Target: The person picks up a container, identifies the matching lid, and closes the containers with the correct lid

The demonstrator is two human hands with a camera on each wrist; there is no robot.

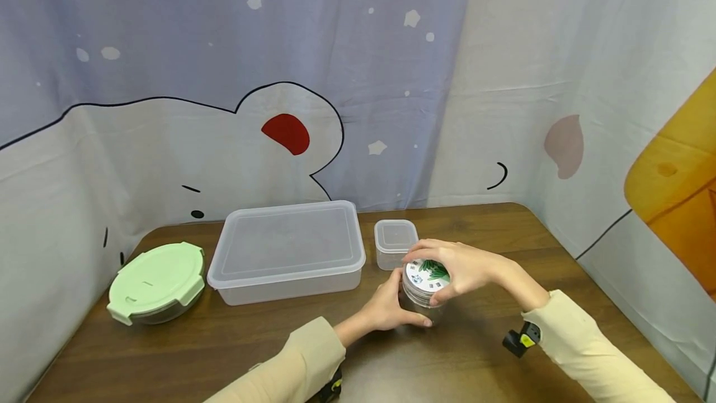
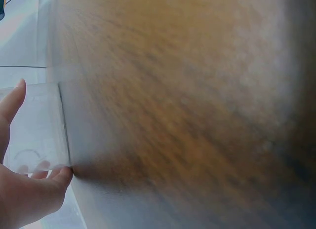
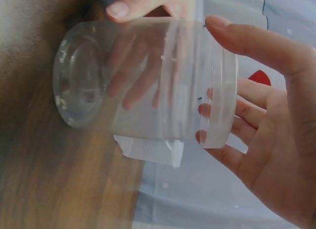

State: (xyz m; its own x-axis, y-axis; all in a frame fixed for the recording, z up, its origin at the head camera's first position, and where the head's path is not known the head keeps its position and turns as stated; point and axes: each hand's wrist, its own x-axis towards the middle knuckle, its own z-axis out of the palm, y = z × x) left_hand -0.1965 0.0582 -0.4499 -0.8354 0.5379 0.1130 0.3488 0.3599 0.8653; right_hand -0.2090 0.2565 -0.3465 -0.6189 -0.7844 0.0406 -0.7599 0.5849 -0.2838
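A clear round jar (image 1: 415, 299) with a white lid (image 1: 427, 275) bearing a green leaf print stands upright on the table. My left hand (image 1: 386, 307) grips the jar's body from the left, with thumb and fingers on opposite sides. From above and the right, my right hand (image 1: 463, 266) holds the lid's rim between thumb and fingers. In the right wrist view the jar (image 3: 138, 81) looks see-through, with left-hand fingers visible behind it and the lid (image 3: 222, 98) on its mouth. Only the lower jar (image 2: 37, 120) shows in the left wrist view.
Behind the jar sits a small clear lidded box (image 1: 394, 238). A large translucent lidded container (image 1: 288, 247) is left of it, and a round bowl with a green clip lid (image 1: 159, 275) stands at far left. A printed curtain (image 1: 391, 79) hangs behind the wooden table (image 1: 224, 347).
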